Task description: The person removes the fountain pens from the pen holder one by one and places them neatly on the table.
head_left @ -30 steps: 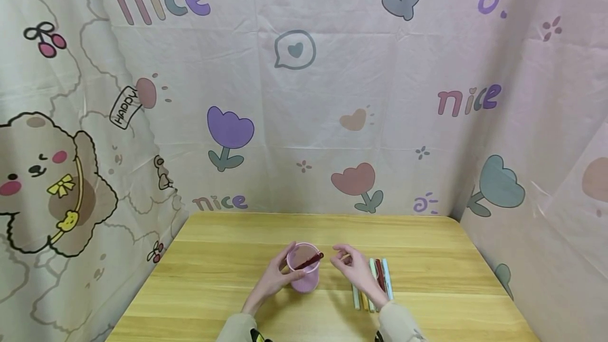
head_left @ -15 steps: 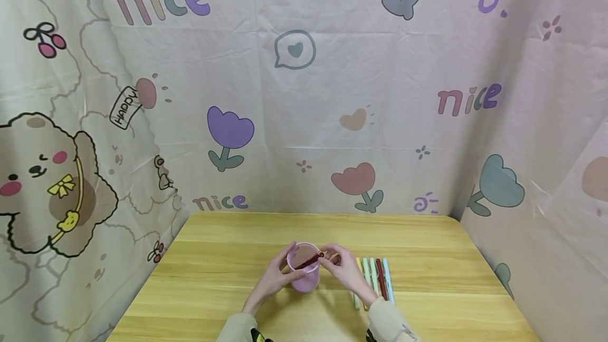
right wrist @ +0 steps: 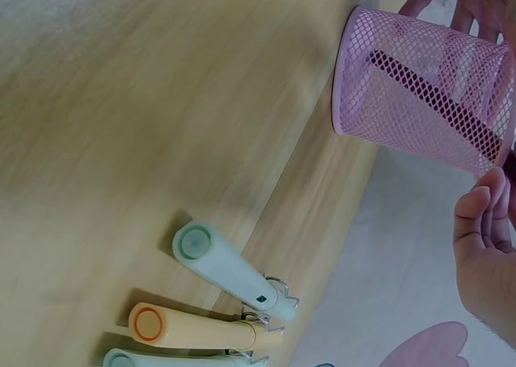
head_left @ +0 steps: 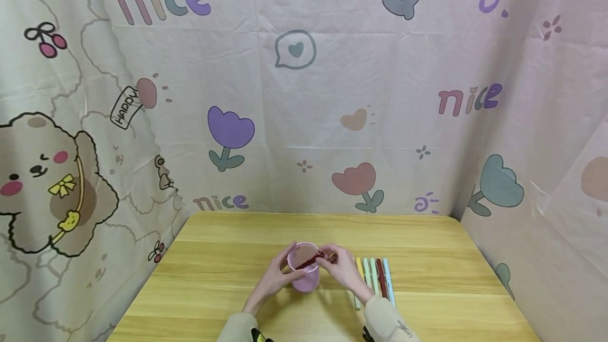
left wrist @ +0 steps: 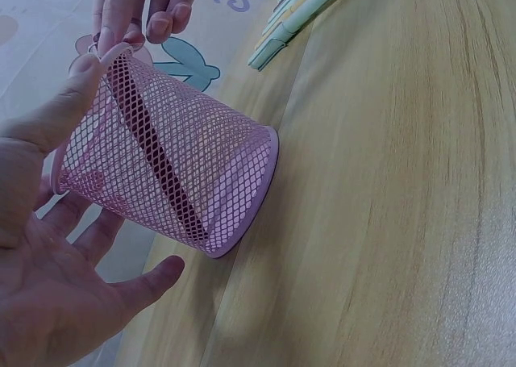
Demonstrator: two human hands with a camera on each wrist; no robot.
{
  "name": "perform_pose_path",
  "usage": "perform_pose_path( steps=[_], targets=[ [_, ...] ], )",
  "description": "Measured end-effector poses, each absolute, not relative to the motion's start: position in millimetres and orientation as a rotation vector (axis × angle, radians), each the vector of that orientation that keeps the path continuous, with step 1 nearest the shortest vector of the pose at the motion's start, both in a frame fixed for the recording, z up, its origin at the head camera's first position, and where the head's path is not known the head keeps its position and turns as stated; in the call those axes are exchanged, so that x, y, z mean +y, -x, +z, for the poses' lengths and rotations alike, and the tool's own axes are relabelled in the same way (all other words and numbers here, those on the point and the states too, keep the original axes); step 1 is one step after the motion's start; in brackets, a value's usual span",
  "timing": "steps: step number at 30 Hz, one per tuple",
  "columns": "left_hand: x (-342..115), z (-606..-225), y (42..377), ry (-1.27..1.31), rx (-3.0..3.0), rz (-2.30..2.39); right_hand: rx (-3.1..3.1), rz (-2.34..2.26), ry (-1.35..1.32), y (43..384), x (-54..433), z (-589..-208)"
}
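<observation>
The left hand (head_left: 275, 277) grips a pink mesh pen holder (head_left: 306, 282), thumb and fingers around its upper part; the holder stands on the table. A dark red pen (head_left: 309, 263) leans inside it, its upper end at the rim on the right. At that end, the right hand (head_left: 344, 271) pinches the pen with thumb and fingertips, which partly hide it. Through the mesh in the left wrist view, the pen (left wrist: 153, 149) slants from rim to base. The right wrist view shows the right fingertips (right wrist: 488, 189) right beside the rim.
Several pens lie side by side to the right of the holder: pale green (head_left: 374, 273), yellow (head_left: 360, 267), dark red (head_left: 381, 278) and light blue (head_left: 388, 281). The right forearm passes over part of them. A patterned cloth (head_left: 294, 120) hangs behind the wooden table (head_left: 228, 247).
The right hand has moved left from above the pens to the holder's rim and taken the pen's upper end. The left hand and the holder have stayed in place.
</observation>
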State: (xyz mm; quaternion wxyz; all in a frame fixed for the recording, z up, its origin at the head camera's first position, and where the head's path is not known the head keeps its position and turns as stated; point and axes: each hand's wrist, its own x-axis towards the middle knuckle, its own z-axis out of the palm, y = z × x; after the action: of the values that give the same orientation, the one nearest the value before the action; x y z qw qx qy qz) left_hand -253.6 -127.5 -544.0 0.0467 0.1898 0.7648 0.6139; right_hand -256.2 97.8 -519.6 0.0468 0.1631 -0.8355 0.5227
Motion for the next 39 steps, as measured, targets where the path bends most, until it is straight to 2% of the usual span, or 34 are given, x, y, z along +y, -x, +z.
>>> perform_pose_path(
  steps=[11, 26, 39],
  targets=[
    [-128.6, -544.7, 253.5, -0.593, 2.330, 1.876, -2.480, 1.647, -0.425, 252.4, 96.0, -517.5],
    [-128.3, -543.5, 252.8, -0.583, 2.333, 1.870, -2.233, 2.011, -0.223, 249.8, 96.7, -512.4],
    [-128.8, -545.8, 255.0, -0.627, 2.318, 1.885, -1.990, 2.232, -0.270, 251.6, 105.1, -508.2]
  ],
)
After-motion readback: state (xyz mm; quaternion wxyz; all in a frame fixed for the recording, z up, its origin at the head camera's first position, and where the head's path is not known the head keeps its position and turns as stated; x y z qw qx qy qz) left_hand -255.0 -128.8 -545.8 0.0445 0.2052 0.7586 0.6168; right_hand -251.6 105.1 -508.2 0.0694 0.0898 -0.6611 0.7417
